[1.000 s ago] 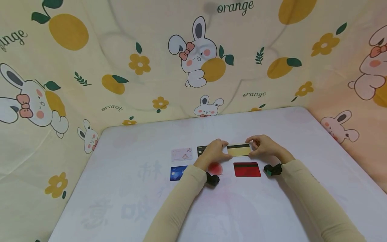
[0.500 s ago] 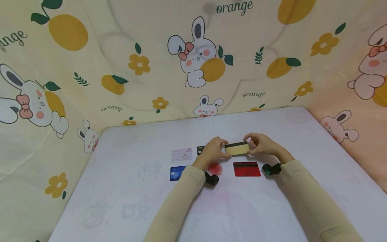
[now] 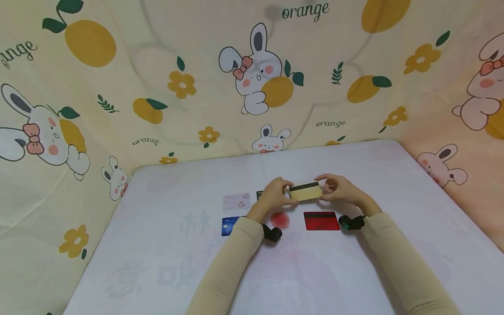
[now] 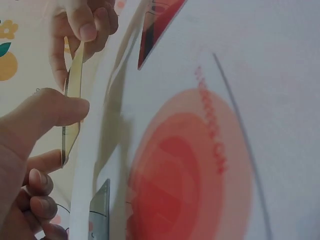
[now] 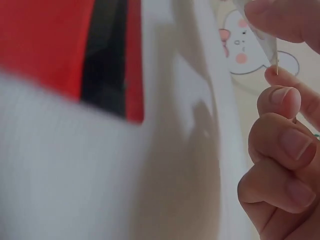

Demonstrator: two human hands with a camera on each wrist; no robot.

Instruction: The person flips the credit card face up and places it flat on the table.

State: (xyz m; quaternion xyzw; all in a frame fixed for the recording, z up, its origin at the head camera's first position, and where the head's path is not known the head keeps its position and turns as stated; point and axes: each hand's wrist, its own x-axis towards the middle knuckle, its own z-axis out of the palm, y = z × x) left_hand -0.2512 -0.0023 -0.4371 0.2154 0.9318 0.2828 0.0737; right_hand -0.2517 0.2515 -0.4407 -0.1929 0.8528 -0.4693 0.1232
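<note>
A gold card (image 3: 306, 192) with a black stripe is held by both hands over the white table. My left hand (image 3: 273, 194) pinches its left end between thumb and fingers; my right hand (image 3: 344, 191) pinches the right end. In the left wrist view the card is nearly edge-on, raised off the surface. My right hand's remaining fingers curl in the right wrist view. A red card (image 3: 321, 221) with a dark stripe lies flat nearer to me. A dark card (image 3: 259, 194) lies mostly hidden behind my left hand.
At the left lies a pale pink card (image 3: 236, 201). Below it, a blue card (image 3: 228, 226) is partly covered by my left sleeve. A red round print (image 3: 280, 219) shows between the blue and red cards. A patterned cloth (image 3: 197, 65) hangs behind the table (image 3: 177, 245).
The gold card has risen from the table, tilted slightly and shifted a little to the left, both hands moving with it. The other cards have stayed in place.
</note>
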